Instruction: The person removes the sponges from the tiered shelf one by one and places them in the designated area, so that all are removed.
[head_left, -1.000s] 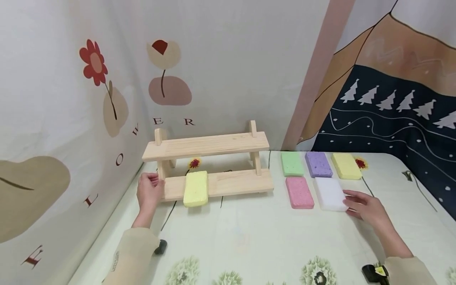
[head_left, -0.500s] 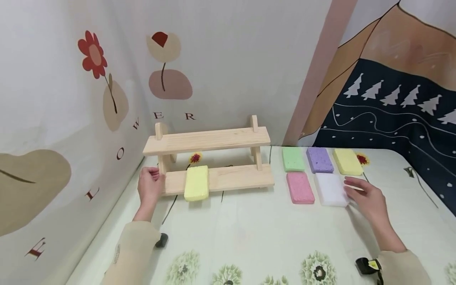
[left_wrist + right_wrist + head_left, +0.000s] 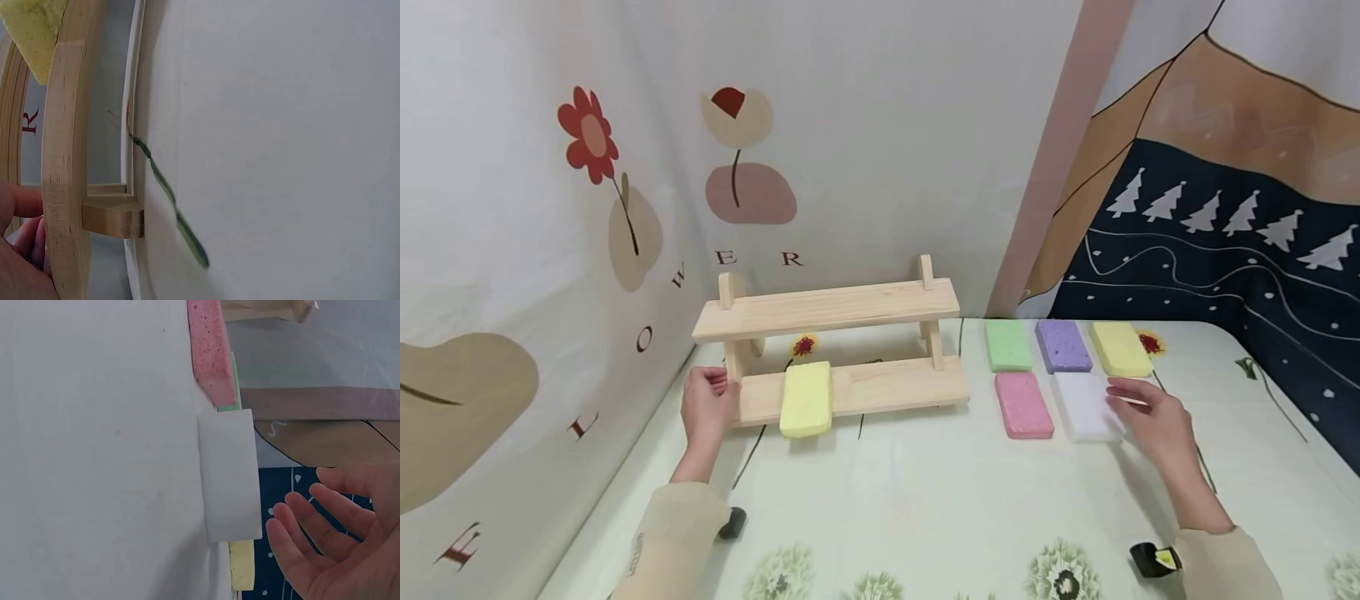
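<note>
My left hand holds the left end of a two-tier wooden shelf by its lower board. In the left wrist view the thumb and curled fingers lie around that board. A yellow sponge rests on the lower board and juts over its front edge. On the right, my right hand hovers at the right edge of a white sponge. The right wrist view shows its fingers loosely bent and apart from the white sponge, with nothing in them.
Beside the white sponge lies a pink sponge. Behind them are a green sponge, a purple sponge and a second yellow sponge. Printed cloth hangs along the back and left.
My right hand has come off the white sponge's right edge and moved slightly up and away from it. The left hand stays on the shelf; the head view shifts a little.
</note>
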A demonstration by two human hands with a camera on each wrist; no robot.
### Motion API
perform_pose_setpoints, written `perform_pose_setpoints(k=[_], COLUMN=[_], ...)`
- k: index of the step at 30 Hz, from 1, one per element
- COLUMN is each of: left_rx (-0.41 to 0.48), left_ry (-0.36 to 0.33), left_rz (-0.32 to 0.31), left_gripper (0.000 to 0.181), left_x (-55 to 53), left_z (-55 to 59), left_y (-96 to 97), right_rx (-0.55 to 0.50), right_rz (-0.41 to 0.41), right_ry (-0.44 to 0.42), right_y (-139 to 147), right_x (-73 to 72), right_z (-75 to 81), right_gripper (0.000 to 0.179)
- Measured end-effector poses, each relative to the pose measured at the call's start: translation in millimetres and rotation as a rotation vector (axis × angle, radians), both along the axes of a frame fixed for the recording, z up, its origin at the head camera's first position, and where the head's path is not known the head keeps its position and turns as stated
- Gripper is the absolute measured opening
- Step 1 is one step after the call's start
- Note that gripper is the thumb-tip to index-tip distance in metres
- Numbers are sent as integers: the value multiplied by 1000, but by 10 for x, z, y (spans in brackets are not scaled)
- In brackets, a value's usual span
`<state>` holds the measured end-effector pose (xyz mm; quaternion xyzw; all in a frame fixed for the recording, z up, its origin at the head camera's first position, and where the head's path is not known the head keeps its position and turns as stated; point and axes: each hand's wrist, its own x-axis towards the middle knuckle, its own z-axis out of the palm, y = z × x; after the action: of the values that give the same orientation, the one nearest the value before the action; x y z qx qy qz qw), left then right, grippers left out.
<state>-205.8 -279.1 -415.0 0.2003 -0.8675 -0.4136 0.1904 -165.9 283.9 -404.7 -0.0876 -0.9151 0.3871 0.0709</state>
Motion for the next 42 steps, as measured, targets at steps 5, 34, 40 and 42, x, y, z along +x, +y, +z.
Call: perform_pose_setpoints(k=[5, 34, 40, 42], left_rx=[-2, -8, -11, -10], left_ry=[-7, -28, -14, -9], left_rz=[4, 5, 12, 9], left_gripper=[33, 33, 33, 32], left_x=[19, 8, -7, -1], left_z=[-3, 20, 27, 24], left_y=[-17, -21, -24, -25], right_rx=[-35, -544, -579, -587], right_rz=[-19, 415, 459, 474], right_ry=[26, 93, 54, 26], right_y=[-117, -2361, -2678, -2768], right_x=[-47, -299, -272, -262], right_z=[90, 260, 213, 163], right_gripper=[41, 32, 32, 33])
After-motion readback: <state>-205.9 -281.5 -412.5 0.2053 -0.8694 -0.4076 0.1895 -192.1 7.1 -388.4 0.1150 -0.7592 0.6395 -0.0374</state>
